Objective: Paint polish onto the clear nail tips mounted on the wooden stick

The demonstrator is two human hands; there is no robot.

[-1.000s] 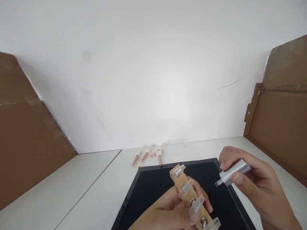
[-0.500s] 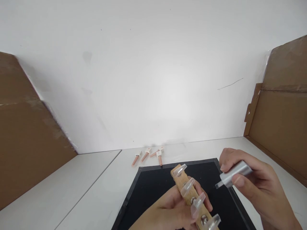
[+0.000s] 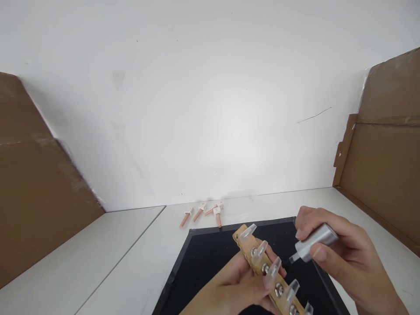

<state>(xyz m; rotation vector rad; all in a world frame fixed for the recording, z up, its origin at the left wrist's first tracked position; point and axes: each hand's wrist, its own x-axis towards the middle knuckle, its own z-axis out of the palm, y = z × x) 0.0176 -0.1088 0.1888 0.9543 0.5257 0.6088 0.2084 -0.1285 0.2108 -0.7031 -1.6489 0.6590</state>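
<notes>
Head view: hands (image 3: 236, 284) hold nail strip (image 3: 262, 267) over black mat's (image 3: 197, 258) far edge.

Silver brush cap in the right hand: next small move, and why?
Probably bring the silver brush cap down and left until its tip meets the nearest clear nail tip. The right hand holds it pointed that way with a small gap left, and the left hand holds the wooden strip angled up toward it.
</notes>
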